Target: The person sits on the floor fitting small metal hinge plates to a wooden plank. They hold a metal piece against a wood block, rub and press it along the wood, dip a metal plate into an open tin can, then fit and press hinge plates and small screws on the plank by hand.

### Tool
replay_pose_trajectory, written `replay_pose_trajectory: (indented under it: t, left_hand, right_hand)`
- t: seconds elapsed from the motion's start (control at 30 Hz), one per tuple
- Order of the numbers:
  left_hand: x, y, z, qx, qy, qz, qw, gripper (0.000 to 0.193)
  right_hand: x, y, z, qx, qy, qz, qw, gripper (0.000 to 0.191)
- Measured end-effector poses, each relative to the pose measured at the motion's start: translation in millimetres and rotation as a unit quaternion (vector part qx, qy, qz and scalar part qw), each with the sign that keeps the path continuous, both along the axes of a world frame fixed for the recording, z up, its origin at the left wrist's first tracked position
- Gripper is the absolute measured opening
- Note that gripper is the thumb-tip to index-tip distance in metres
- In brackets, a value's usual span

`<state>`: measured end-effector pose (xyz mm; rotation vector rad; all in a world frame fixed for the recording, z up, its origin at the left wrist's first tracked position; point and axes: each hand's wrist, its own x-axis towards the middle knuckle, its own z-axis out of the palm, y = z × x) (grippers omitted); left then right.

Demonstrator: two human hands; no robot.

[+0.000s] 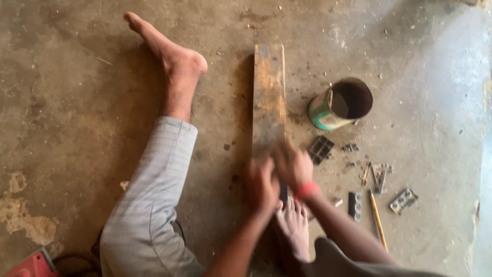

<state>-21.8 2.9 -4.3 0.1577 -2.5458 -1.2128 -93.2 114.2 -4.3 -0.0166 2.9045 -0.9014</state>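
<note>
Your bare right foot (pixel 293 225) lies nearest, just under both hands, so a slip could strike your toes. Your left hand (pixel 261 183) and right hand (pixel 293 165) are blurred on the near end of the long rusty flat metal bar (pixel 268 97); I cannot tell their grip. Farther right, the open tin can (pixel 339 105) could tip if the bar kicks sideways.
</note>
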Motion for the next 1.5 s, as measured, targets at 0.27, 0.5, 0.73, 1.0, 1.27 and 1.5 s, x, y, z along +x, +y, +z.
replay_pose_trajectory:
  t: [0.27, 0.5, 0.73, 1.0, 1.27, 1.5]
  left_hand:
    - [13, 3, 34, 0.011, -0.035, -0.091, 0.995, 0.045]
    - [8, 12, 36, -0.013, -0.010, -0.066, 0.998, 0.055]
    - [15, 8, 34, 0.036, -0.025, -0.102, 0.994, 0.054]
    - [2, 0, 14, 0.048, -0.061, -0.121, 0.990, 0.044]
    - [25, 9, 21, 0.086, -0.043, -0.096, 0.991, 0.026]
    - [-11, 7, -3, 0.033, -0.034, -0.092, 0.995, 0.020]
  right_hand:
    - [21, 13, 8, -0.150, 0.001, -0.015, 0.989, 0.023]
    - [12, 5, 17, -0.135, -0.038, -0.056, 0.989, 0.027]
    - [24, 8, 15, -0.102, -0.038, -0.057, 0.992, 0.023]
    - [14, 4, 0, -0.119, 0.040, -0.025, 0.992, 0.017]
    - [35, 15, 5, -0.122, -0.001, -0.052, 0.991, 0.020]
    - [3, 8, -8, -0.079, 0.003, -0.087, 0.993, 0.020]
